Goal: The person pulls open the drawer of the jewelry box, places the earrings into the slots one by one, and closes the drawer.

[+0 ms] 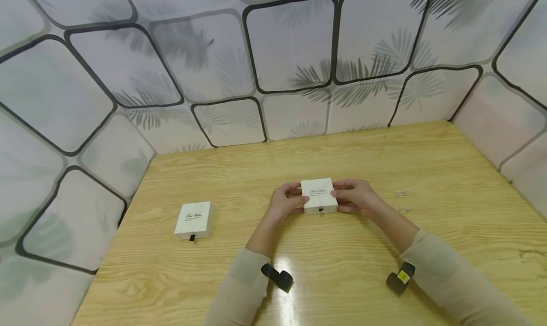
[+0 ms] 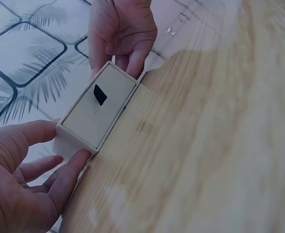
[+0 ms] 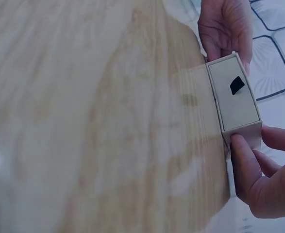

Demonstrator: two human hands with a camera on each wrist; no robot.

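Note:
Between my two hands is a small white drawer box (image 1: 318, 192) with dark script on its lid and a short black pull tab (image 2: 100, 95) on the near face. My left hand (image 1: 282, 202) grips its left side, thumb at the near edge and fingers along the side. On the opposite side my right hand (image 1: 358, 196) holds it the same way, thumb on the lid's edge. The drawer sits flush within its sleeve in both wrist views. The box is at or just above the tabletop; whether it touches I cannot tell.
A second white drawer box (image 1: 194, 219), similarly printed and with a black tab, stands to the left on the wooden table (image 1: 239, 174). Right of my right hand lie small silvery pieces (image 1: 402, 193), too small to identify. A patterned cloth wall (image 1: 295, 45) borders the table's back and sides.

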